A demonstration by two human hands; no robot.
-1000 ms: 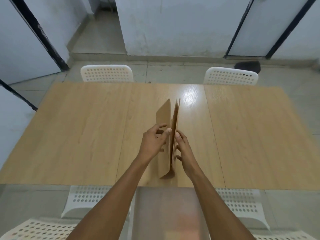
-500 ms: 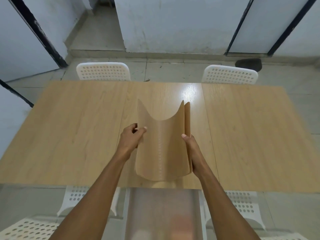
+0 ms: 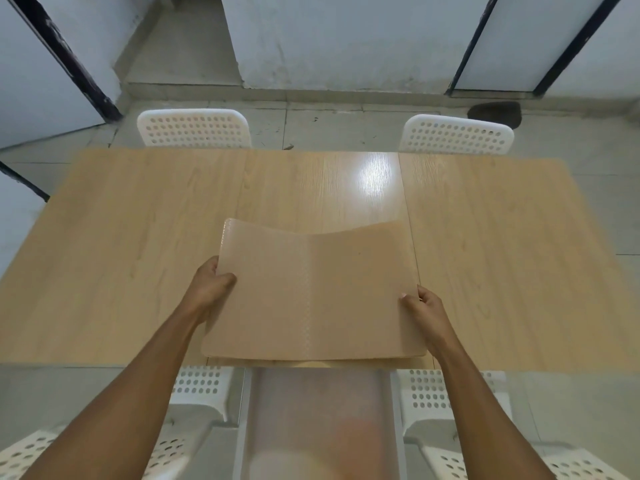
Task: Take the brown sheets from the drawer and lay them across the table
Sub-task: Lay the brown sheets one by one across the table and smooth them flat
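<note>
Step in hand: separating and spreading the brown sheets (image 3: 311,292) over the table (image 3: 121,237). Left hand (image 3: 211,289) pinches the left edge of the top sheet, thumb on top, fingers under. Right hand (image 3: 424,311) grips the right edge, thumb on top as well. The sheets sit at the near middle of the table; the top one sags in the centre with its far corners raised, so it looks held up rather than laid flat. A second edge shows below it at the near side, so at least one more sheet is underneath. No drawer in view. Rest of the table is bare wood, white chairs (image 3: 194,128) beyond. Next, I'd judge: lift the top sheet clear and set it flat to one side without dragging the one below.
</note>
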